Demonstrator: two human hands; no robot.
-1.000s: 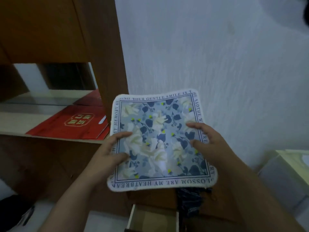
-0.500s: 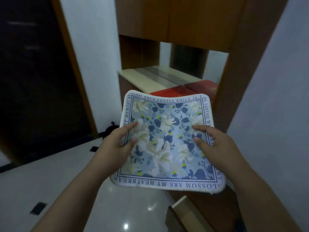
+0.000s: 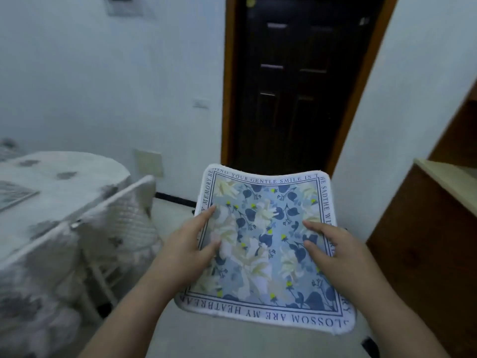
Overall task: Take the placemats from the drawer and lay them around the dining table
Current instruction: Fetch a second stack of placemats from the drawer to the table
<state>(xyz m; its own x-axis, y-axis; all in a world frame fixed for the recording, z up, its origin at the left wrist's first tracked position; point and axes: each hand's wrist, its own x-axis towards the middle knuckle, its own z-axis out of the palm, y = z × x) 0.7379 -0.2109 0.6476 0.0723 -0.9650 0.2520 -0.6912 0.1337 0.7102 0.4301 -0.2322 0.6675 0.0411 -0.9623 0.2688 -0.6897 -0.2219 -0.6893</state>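
- Held level in front of the body, over the floor (image 3: 232, 342): a floral placemat (image 3: 265, 244), blue with pale blossoms and a white border of printed lettering.
- Clamped on the placemat's left edge: the left hand (image 3: 191, 246), thumb on top, fingers curled underneath and hidden.
- Clamped on the placemat's right edge: the right hand (image 3: 333, 251), thumb lying on the print, fingers under the cloth.
- Sagging slightly between the two hands, far edge dipped in the middle, corners raised.
- Possibly more than one mat in the stack; cannot tell from this angle.
- Left of the placemat, well apart: a counter (image 3: 51, 182) draped in a white cloth with grey blotches, blurred.
- Between counter and placemat: a white chair (image 3: 121, 215), back tucked against the cloth.
- Beyond the placemat's far edge: a dark door (image 3: 291, 86) in an orange-brown frame.
- Right of the placemat: a brown wooden cabinet (image 3: 426, 249) with a pale ledge.
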